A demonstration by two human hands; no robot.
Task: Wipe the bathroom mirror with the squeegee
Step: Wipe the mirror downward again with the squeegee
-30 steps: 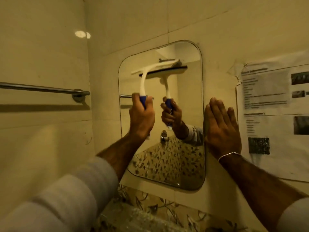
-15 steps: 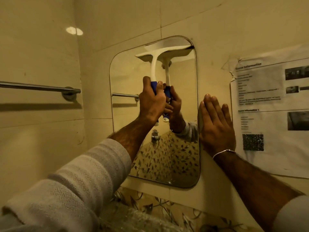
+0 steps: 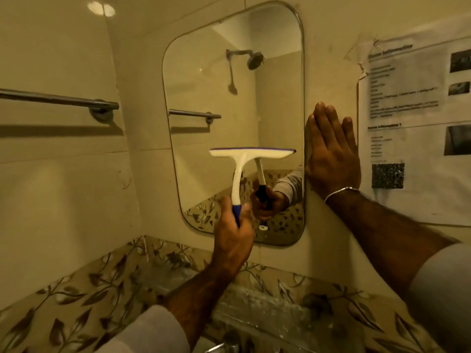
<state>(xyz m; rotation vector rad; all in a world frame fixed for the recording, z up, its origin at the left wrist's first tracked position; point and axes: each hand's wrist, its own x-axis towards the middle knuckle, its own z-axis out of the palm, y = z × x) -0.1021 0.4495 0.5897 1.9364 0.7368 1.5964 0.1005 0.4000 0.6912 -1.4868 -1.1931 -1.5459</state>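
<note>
A towel bar (image 3: 58,100) is mounted on the tiled wall, well to the left of the fingers of the left hand (image 3: 233,234). Those fingers are curled round the blue grip of the squeegee (image 3: 244,159), which rises upright above them; its white blade head lies level across the mirror (image 3: 229,103) at mid-height, against the glass. The right hand (image 3: 331,159) is set flat on the wall with straight, closed fingers, holding nothing, just beside the mirror's right edge. A printed sheet (image 3: 418,128) is taped to the wall just right of those fingertips.
</note>
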